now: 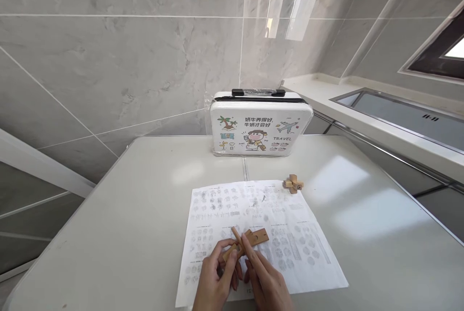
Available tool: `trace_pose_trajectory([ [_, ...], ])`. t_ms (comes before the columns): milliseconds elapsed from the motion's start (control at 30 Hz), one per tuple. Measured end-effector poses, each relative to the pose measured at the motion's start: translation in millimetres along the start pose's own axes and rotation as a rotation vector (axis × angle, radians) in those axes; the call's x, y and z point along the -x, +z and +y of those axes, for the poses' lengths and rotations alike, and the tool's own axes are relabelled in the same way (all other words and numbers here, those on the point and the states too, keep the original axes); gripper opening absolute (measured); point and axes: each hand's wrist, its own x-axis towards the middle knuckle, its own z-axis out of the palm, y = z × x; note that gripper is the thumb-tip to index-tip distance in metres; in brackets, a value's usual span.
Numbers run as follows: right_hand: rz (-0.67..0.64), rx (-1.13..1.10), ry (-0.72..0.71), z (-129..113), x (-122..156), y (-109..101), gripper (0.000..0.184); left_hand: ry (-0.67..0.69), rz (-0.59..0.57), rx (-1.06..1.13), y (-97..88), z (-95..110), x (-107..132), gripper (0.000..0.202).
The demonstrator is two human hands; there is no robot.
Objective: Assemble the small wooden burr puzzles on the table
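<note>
Both my hands meet over a printed instruction sheet point(203, 272) lying on the table. My left hand point(217, 272) is closed around the near end of a flat wooden puzzle piece point(259, 237), thumb on top. My right hand point(266, 277) has its index finger pressed along a thin wooden stick point(236, 234) that crosses the flat piece at an angle; its other fingers curl beneath. The flat piece shows a round notch near its middle. How the pieces join is hidden by my fingers. At the sheet's upper right corner sits an assembled wooden burr puzzle point(293, 184).
A white travel case point(261, 127) with cartoon prints, partly wrapped in clear plastic, stands at the back of the white table point(119, 233). Behind it rises a grey tiled wall point(145, 60). To the right runs a counter point(319, 90) with a dark glass-topped panel point(406, 113).
</note>
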Motion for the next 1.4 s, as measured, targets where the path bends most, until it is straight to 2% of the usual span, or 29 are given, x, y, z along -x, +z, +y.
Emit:
trace_pose_trajectory([
  [333,0.076,-0.014,0.042,-1,3,7,0.053,0.011,-0.003,0.016,1.9,4,3,0.051],
  [567,0.146,-0.064,0.076,-6,5,15,0.053,0.033,0.081,0.031,6.9,6,7,0.050],
  [733,0.098,-0.087,0.063,-3,4,11,0.055,0.034,0.093,0.038,5.9,5,8,0.052],
  [933,0.050,-0.095,0.040,-3,1,3,0.056,0.019,0.004,0.017,-0.6,-2,5,0.054],
  [1400,0.083,-0.034,0.046,-10,2,6,0.058,-0.002,0.011,0.022,-0.6,-2,5,0.058],
])
